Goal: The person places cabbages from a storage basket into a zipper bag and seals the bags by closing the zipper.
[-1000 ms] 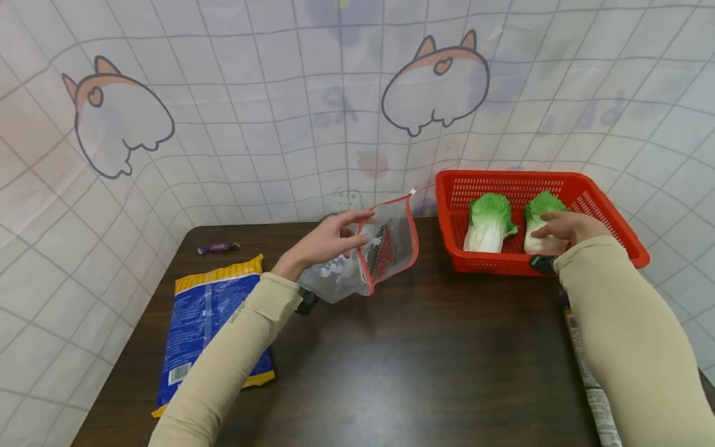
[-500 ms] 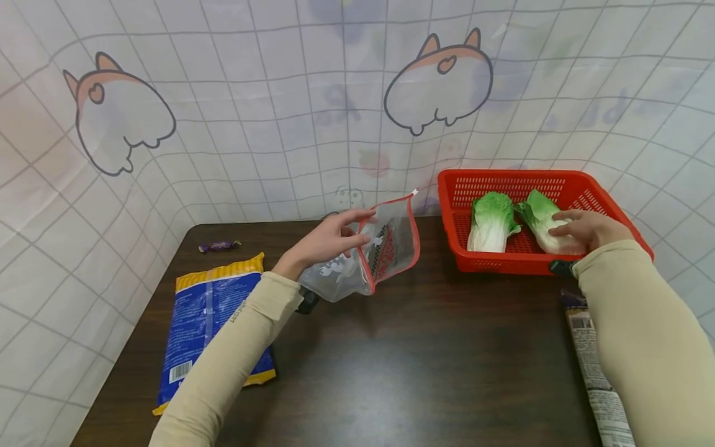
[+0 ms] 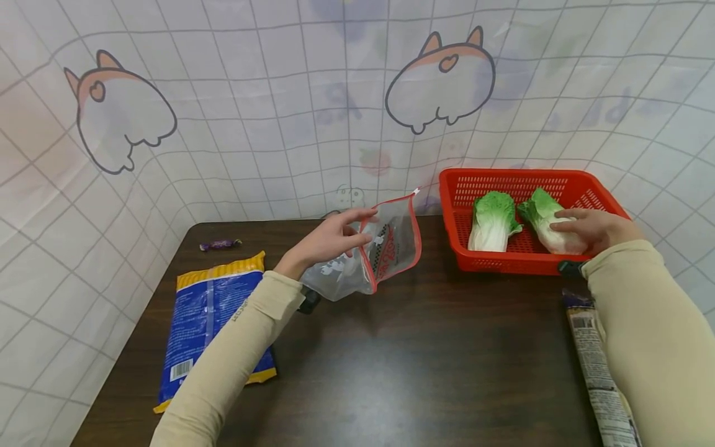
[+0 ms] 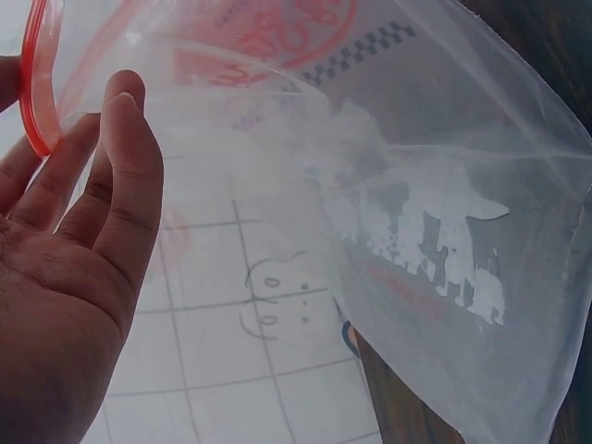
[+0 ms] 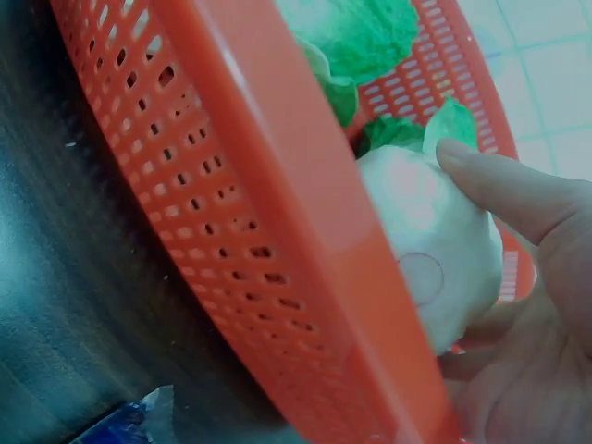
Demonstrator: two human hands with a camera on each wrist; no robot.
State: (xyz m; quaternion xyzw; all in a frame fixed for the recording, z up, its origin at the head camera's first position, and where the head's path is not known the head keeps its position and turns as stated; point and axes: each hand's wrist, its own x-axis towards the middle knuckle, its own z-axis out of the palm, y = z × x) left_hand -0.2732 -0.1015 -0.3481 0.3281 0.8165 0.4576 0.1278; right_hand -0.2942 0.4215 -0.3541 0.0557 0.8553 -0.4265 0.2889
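Observation:
My left hand (image 3: 331, 241) pinches the red-edged mouth of a clear zip bag (image 3: 399, 245). The bag hangs spread at its mouth, with red and white printing; in the left wrist view a finger and thumb meet at the red zip strip (image 4: 39, 92). Over at the right, my right hand (image 3: 600, 228) holds a napa cabbage (image 3: 550, 226) inside the red basket (image 3: 503, 263). In the right wrist view the thumb (image 5: 495, 185) lies across the white base of that cabbage, fingers beneath it. A second napa cabbage (image 3: 493, 223) lies to its left.
A blue and yellow packet (image 3: 206, 313) lies on the dark table (image 3: 419, 360) by the left forearm. Behind it is a purple wrapped candy (image 3: 220, 245). A long printed packet (image 3: 600, 366) lies by the right forearm. A grid-patterned cloth (image 3: 268, 124) hangs behind.
The right hand has shifted to the right in the basket, and the cabbage in it has slid right at its base and now leans. The left hand keeps its hold on the bag.

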